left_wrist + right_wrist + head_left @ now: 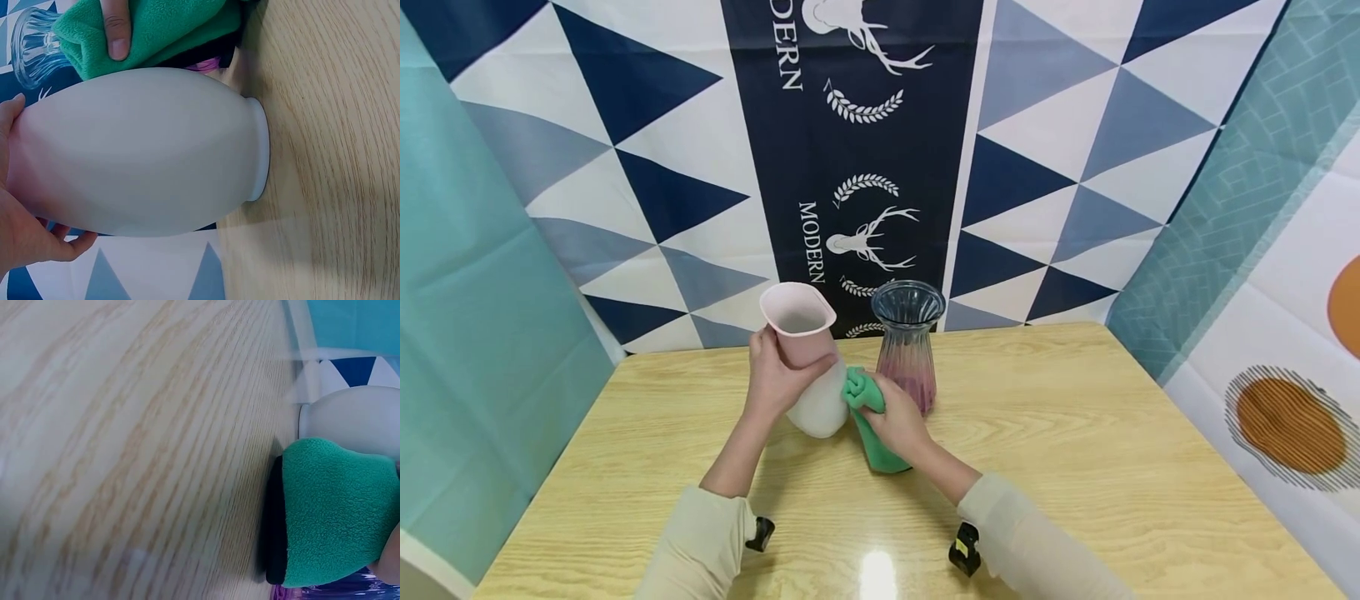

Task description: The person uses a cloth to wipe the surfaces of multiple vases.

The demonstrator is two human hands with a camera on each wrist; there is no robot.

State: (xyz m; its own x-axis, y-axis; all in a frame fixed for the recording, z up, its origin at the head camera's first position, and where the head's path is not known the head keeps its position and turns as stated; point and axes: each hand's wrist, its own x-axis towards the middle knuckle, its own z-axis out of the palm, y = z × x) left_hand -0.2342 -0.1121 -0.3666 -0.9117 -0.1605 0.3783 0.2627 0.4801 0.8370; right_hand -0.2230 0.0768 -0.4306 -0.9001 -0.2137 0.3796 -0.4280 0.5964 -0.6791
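Observation:
A vase [822,404], pink at the neck and white below, leans slightly in the head view. My left hand [777,379] grips it around the neck, thumb across the front. In the left wrist view its white foot [259,150] is right at the tabletop. My right hand [897,419] holds a bunched green cloth [862,388] against the vase's right side. Part of the cloth hangs below the fingers, and the right wrist view shows a dark edge [275,525] along it. Just behind the right hand stands a ribbed glass vase [908,346], blue fading to pink, its lower part partly hidden.
Both vases are on a light wooden table [1075,450], towards its back edge. Behind it hangs a patterned cloth [1037,167] with triangles and deer heads. Teal fabric [482,317] borders the left side, and a printed sheet [1292,333] the right.

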